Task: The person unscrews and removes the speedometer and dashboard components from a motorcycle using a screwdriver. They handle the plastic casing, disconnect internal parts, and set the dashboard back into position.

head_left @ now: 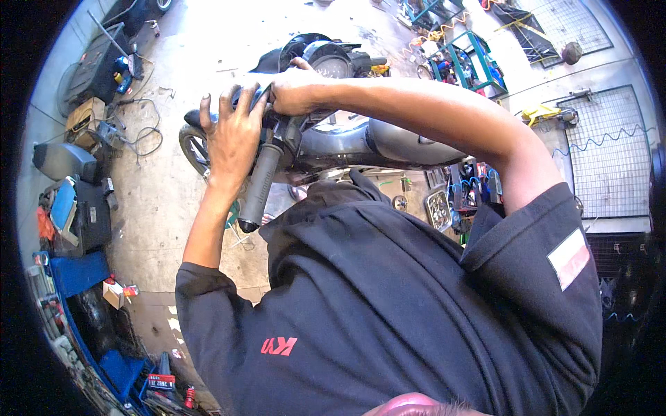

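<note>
A dark motorcycle stands in front of me, its round instrument cluster [331,67] facing up. My left hand [236,135] has its fingers spread and stretched over the dark front panel by the handlebar. Close beside its fingertips, my right hand [295,91] is closed with the thumb raised; what it holds, if anything, is hidden. Below both hands the black rubber handlebar grip [262,182] points toward me, and neither hand wraps it. The front wheel [194,149] shows left of my left wrist. Behind my right forearm lies the grey body [336,147] of the motorcycle.
Along the left wall are a black case [90,215], a wooden box [84,118] and loose cables [149,132]. A green metal rack [468,64] stands at the far right. A tray of small parts [438,210] lies near the motorcycle, right of my torso.
</note>
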